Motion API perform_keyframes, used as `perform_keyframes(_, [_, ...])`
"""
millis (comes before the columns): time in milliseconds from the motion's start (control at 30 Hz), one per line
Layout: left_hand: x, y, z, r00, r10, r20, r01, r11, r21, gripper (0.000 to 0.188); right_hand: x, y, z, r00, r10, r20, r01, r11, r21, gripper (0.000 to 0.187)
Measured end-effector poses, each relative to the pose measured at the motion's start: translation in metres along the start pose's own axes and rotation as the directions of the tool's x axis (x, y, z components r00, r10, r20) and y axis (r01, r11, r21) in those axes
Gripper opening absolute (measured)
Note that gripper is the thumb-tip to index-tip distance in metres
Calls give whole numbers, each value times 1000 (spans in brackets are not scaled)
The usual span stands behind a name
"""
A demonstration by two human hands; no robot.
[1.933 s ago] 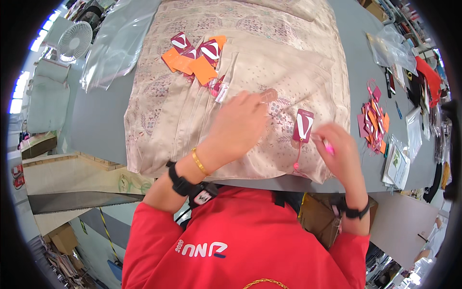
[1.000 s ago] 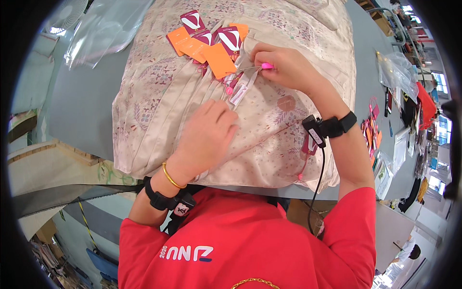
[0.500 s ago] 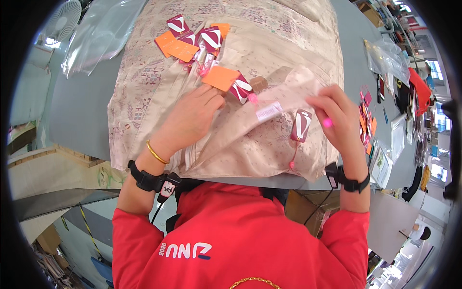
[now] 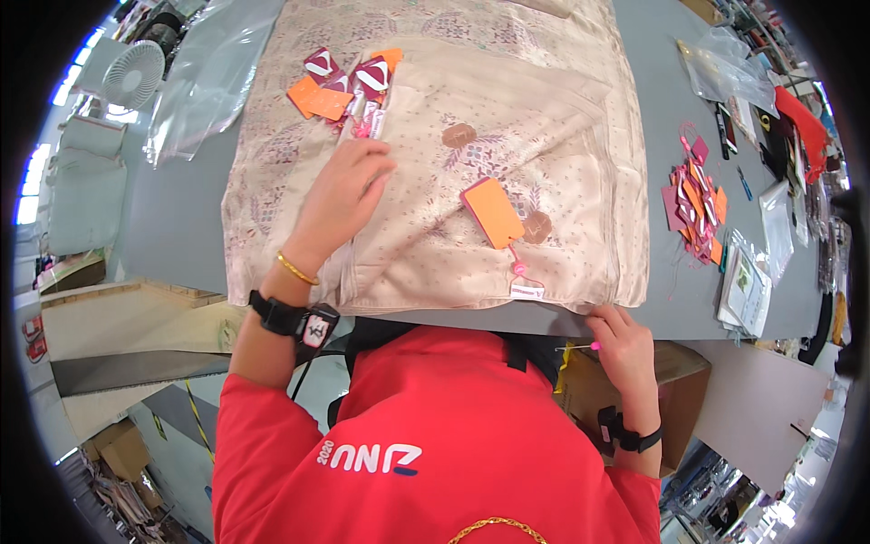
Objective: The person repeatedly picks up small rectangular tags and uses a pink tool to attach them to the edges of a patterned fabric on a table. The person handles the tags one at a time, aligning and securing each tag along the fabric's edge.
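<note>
A beige cloth with a small floral pattern lies in folded layers before me. My left hand rests on its left part, fingers loosely bent and pressed down. Just beyond that hand is a bunch of maroon and orange hang tags with pink strings. Nearer the middle, a single orange hang tag lies on the cloth, its pink string running to a white sewn label by the front hem. At the front right corner, my right hand pinches the hem; a thin pink-ended needle pokes out of it.
On the grey table, right of the cloth, lies a pile of tags. Beyond are a clear plastic bag, a pen and papers. Plastic sheeting and a fan are at far left.
My right hand has come down to the front corner and the lifted cloth flap lies flat. The loose tag now shows its orange side. My left hand has shifted slightly left.
</note>
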State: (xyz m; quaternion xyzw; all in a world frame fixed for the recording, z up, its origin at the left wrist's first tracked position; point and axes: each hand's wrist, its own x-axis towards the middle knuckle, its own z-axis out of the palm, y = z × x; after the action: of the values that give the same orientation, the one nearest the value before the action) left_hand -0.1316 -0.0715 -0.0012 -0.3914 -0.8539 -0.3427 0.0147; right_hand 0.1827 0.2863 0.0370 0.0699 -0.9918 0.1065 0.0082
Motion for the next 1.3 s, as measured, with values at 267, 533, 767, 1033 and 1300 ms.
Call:
perform_keyframes(267, [25, -5, 10, 923, -378, -66, 377, 926, -27, 17, 136, -1, -30, 982, -95, -162, 126, 973, 195, 11])
perform_keyframes(533, [15, 6, 24, 996, 82, -46, -74, 985, 153, 8, 396, -8, 41, 979, -124, -161, 175, 917, 358, 45])
perform_keyframes(767, [12, 5, 15, 995, 96, 30, -99, 991, 88, 10, 429, -7, 59, 995, -74, 74, 33, 889, 456, 49])
perform_keyframes(1033, [5, 3, 9, 994, 87, 65, -88, 996, 9, 13, 415, -21, 70, 975, -159, -158, 224, 683, 695, 22])
perform_keyframes(1300, [3, -6, -15, 988, 62, -144, -77, 992, -105, 15, 334, -24, -11, 956, -188, -224, 291, 549, 784, 27])
